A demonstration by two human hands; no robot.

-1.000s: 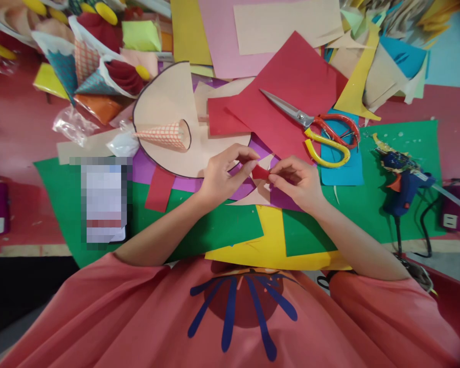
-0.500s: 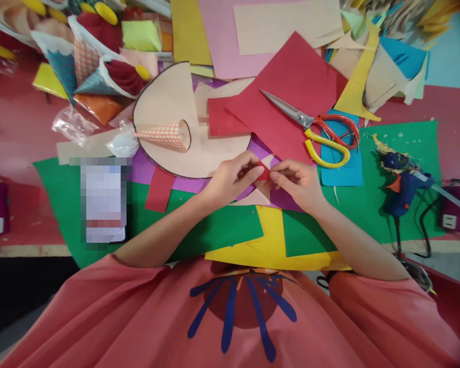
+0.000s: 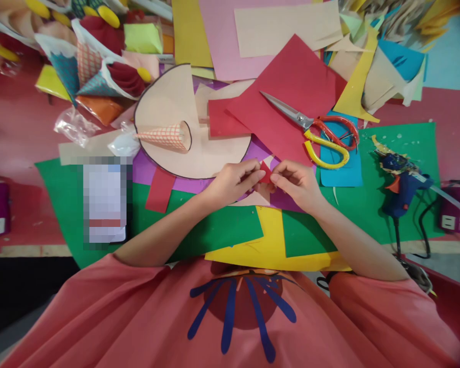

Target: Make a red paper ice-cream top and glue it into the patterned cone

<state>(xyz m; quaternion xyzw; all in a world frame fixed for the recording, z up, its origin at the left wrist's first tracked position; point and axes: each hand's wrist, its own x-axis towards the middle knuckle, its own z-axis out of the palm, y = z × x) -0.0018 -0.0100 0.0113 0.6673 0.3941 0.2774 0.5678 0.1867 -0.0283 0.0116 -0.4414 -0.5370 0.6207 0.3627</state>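
Observation:
Between my two hands is a small red piece (image 3: 266,173), pinched at its left side by my left hand (image 3: 237,180) and at its right side by my right hand (image 3: 296,183). Just beyond them lies a beige round cutout (image 3: 168,102) with a dark edge, and a small checkered cone (image 3: 168,136) rests on it. A large red sheet (image 3: 291,76) lies past my right hand, with scissors (image 3: 308,122) with red and yellow handles on top. A red strip (image 3: 160,190) is left of my left hand.
A blue glue gun (image 3: 400,191) lies on green sheet at the right, its cord running to the near edge. A phone with a blurred screen (image 3: 105,202) is at the left. Cones with fabric tops (image 3: 99,66) fill the back left; paper scraps (image 3: 383,71) pile up at the back right.
The small red piece now shows as a pointed shape between my fingertips. My left hand's fingers have shifted slightly downward, and the view has moved a little.

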